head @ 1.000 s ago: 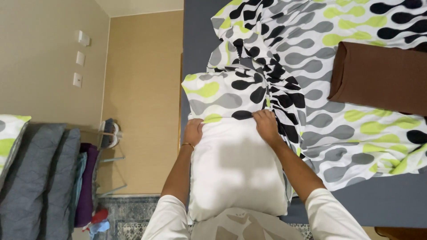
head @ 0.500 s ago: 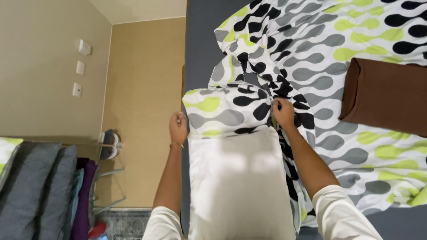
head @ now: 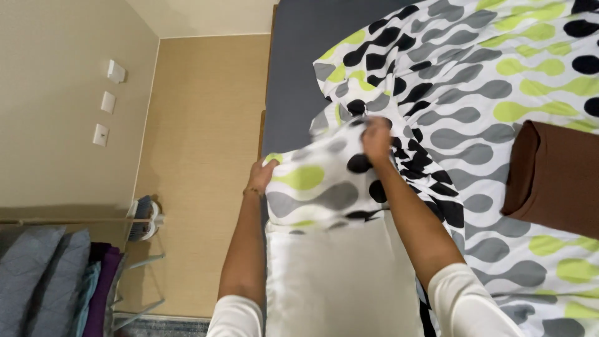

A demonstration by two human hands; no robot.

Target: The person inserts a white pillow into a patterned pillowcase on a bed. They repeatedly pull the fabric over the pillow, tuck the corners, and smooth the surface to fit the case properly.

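**Both hands on the patterned pillowcase, white pillow below it**

White pillow point(head: 340, 281) fills the lower centre of the frame, long axis running up-down, lower end toward the person's body. Patterned pillowcase point(head: 321, 184) sits over its upper end — just beyond the pillow, centre frame. Left hand point(head: 262, 176) grips the case's left edge, fingers closed on the cloth. Right hand point(head: 376, 138) grips the upper right corner, higher in frame; blurred, so the fingers look clamped on cloth, but I can't be sure. Both hands about equally near. Matching duvet point(head: 474, 81) lies on the bed, upper right; brown cushion point(head: 555, 178) at right edge.
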